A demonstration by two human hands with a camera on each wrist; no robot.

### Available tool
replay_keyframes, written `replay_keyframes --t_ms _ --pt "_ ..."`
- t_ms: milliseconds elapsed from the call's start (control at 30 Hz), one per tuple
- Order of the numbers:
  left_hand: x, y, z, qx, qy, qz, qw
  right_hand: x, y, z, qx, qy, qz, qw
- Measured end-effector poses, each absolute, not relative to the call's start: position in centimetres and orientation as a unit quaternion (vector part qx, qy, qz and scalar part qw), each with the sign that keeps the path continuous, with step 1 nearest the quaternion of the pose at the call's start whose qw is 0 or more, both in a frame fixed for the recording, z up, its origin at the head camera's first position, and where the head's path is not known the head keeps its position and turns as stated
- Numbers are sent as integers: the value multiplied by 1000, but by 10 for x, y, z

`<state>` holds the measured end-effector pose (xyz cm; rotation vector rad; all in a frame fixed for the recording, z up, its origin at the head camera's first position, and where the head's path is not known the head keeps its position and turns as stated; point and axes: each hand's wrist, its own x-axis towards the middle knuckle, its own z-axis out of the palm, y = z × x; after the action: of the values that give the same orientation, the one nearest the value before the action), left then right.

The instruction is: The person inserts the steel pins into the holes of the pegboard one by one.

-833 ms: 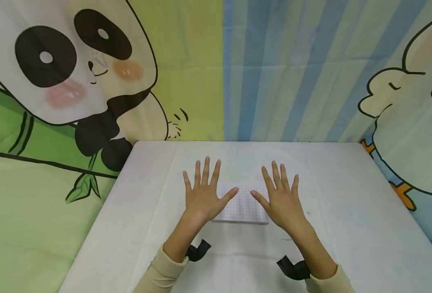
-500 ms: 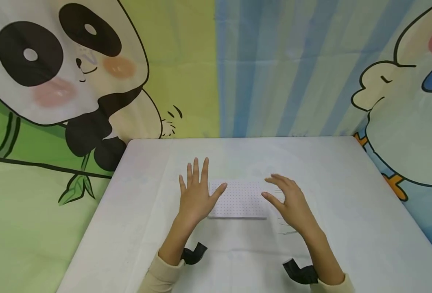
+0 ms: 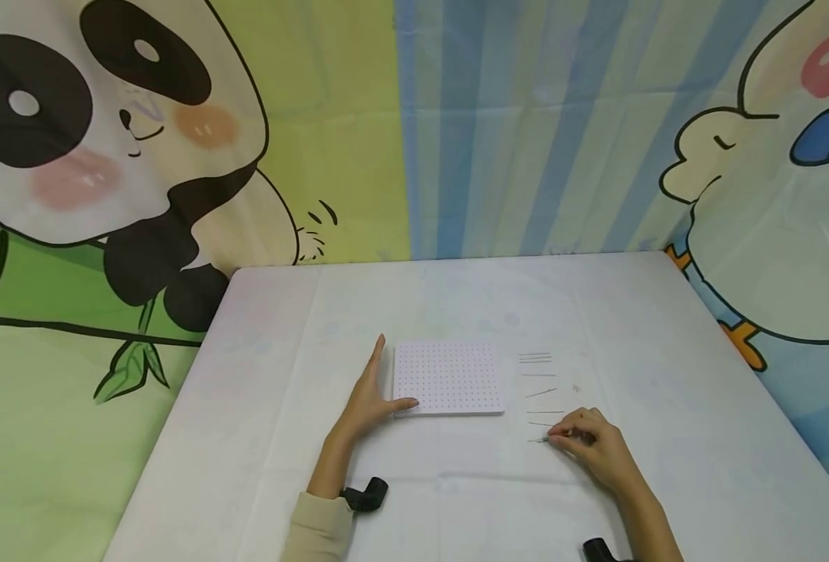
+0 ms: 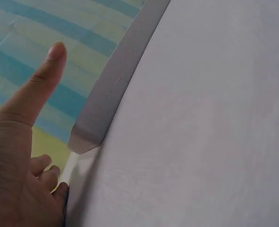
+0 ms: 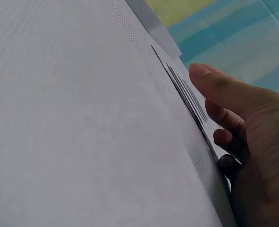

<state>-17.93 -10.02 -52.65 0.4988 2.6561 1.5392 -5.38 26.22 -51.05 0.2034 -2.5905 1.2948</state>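
A white board with a grid of small holes (image 3: 448,378) lies on the table. My left hand (image 3: 367,402) is at its left side, fingers straight along the edge and thumb above the near left corner. In the left wrist view, the thumb stands apart from the board's side (image 4: 112,85). To the right, several thin metal needles (image 3: 545,412) lie in a loose column. My right hand (image 3: 600,449) is at the nearest needle (image 3: 534,441), thumb and fingertips together over its right part. Whether they pinch it is hidden. The right wrist view shows the needles (image 5: 182,90) beside the curled fingers.
A white cloth covers the table (image 3: 281,375). Behind it hangs a printed curtain (image 3: 485,133) with a panda and stripes. Each wrist wears a black band, the left one (image 3: 367,495) near the cuff.
Both hands were raised above the board with fingers spread. The left has come down to the board's left edge; the right has moved down and right to the nearest needle, its fingers curling.
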Motion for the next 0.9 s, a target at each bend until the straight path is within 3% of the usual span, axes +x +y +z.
replay_keyframes --t_ms 300,900 --pt "-178 -103 -536 213 875 433 26 -59 266 -524 118 -887 425 134" --pt "-176 -98 -538 204 905 370 39 -61 280 -543 125 -895 402 145"
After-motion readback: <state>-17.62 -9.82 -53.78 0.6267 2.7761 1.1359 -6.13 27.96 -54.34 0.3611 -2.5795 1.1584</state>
